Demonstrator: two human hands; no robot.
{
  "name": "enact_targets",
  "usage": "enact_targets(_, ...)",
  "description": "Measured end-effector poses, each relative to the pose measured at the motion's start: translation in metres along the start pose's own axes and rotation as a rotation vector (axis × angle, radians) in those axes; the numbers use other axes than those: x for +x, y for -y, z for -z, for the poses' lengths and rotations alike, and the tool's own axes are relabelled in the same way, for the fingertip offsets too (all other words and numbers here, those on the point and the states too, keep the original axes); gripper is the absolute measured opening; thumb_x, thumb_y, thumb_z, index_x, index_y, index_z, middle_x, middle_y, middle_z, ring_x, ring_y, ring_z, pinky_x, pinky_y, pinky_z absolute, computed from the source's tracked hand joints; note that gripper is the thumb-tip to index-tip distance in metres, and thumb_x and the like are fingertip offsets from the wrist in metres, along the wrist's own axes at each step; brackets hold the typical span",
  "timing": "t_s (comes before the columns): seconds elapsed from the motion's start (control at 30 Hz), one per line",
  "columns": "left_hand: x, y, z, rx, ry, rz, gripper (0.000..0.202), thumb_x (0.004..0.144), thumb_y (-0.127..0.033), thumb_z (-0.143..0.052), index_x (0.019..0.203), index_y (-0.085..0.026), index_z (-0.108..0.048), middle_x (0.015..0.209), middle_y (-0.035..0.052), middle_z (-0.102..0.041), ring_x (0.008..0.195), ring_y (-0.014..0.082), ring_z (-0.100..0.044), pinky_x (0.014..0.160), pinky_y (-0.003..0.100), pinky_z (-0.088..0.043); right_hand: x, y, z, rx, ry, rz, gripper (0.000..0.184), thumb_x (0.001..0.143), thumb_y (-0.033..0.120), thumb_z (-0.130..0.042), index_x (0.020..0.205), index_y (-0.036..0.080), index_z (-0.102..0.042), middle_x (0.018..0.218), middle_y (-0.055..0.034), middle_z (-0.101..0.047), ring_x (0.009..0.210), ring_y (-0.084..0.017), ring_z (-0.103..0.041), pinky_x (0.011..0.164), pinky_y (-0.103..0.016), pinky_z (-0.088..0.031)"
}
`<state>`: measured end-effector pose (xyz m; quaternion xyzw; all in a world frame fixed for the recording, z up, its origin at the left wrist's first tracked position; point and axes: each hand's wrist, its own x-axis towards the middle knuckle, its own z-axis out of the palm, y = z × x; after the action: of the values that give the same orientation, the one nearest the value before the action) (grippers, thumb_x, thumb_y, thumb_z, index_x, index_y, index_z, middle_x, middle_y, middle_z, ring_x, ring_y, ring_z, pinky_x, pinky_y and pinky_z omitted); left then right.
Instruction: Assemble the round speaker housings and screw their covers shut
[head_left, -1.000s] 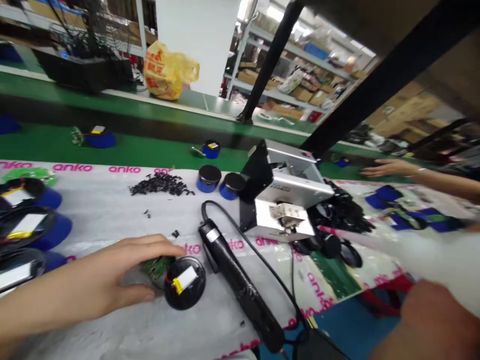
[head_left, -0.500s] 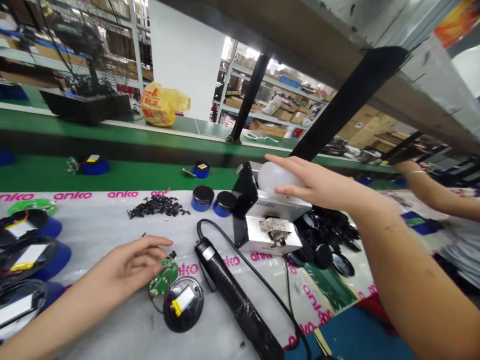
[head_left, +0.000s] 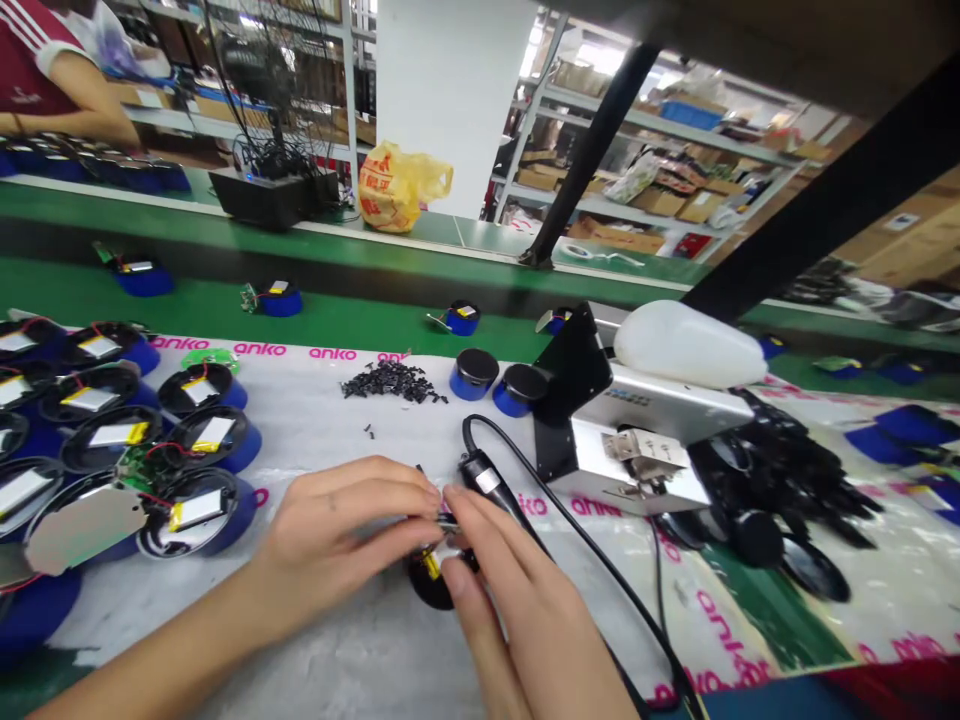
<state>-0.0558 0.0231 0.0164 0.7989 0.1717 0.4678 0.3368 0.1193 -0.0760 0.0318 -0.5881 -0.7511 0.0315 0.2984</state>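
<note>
Head view: both hands meet low in the middle of the counter point(head_left: 315, 420), which is covered with a white plastic sheet printed with pink lettering. The left hand point(head_left: 341, 525) lies palm down, its fingertips point(head_left: 427, 495) pinched together with those of the right hand point(head_left: 499, 590) over a round black housing point(head_left: 435, 580). Only a dark edge of the housing and a small yellow tab show beneath the fingers. Something small and pale sits between the two sets of fingertips, and both grips look clenched on it, though what it is cannot be told. The housing rests on the sheet directly under the hands, just left of a black handheld tool point(head_left: 484, 478) whose cable point(head_left: 600, 560) runs off toward the lower right.

Behind the tool stands a silver and black machine point(head_left: 637, 440) with a white translucent dome point(head_left: 686, 345) lying on top. Black round parts point(head_left: 780, 490) are heaped to its right. Two blue cups with black lids point(head_left: 495, 378) stand just left of the machine, beside a small pile of black bits point(head_left: 390, 380).

At the left, rows of blue-based housings point(head_left: 150, 440) hold white batteries with yellow ends. Beyond the sheet runs a green conveyor belt point(head_left: 360, 315) carrying several more blue pieces. On the far side sit a yellow plastic bag point(head_left: 397, 190) and a black tray of cables point(head_left: 274, 190). Another person's arm point(head_left: 82, 100) shows at the upper left.
</note>
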Motion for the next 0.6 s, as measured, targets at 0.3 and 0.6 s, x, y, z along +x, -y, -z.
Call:
enact_targets(0.3,0.009,0.037,0.0,0.468,-0.141,0.331,0.015,0.096,-0.013,-0.056,0.095,-0.016,-0.07,0.099,0.0071,-0.073,0.089,0.0204,-0.07,0.077,0.031,-0.058,-0.021,-0.013,-0.016,0.485,-0.068,-0.292,0.022,0.093,0.027,-0.064,0.111,0.03,-0.076,0.133,-0.0032,-0.068,0.114,-0.019,-0.07,0.093,-0.021,-0.059)
enact_targets(0.6,0.047,0.062,-0.024,0.773,0.154,0.46,0.026,0.097,-0.014,-0.05,0.107,-0.013,-0.074,0.106,0.0128,-0.069,0.094,0.0282,-0.069,0.083,0.038,-0.053,-0.034,-0.027,-0.04,0.442,-0.237,-0.141,0.023,0.086,0.017,-0.069,0.107,0.026,-0.072,0.121,-0.0041,-0.073,0.101,-0.017,-0.075,0.087,-0.019,-0.061)
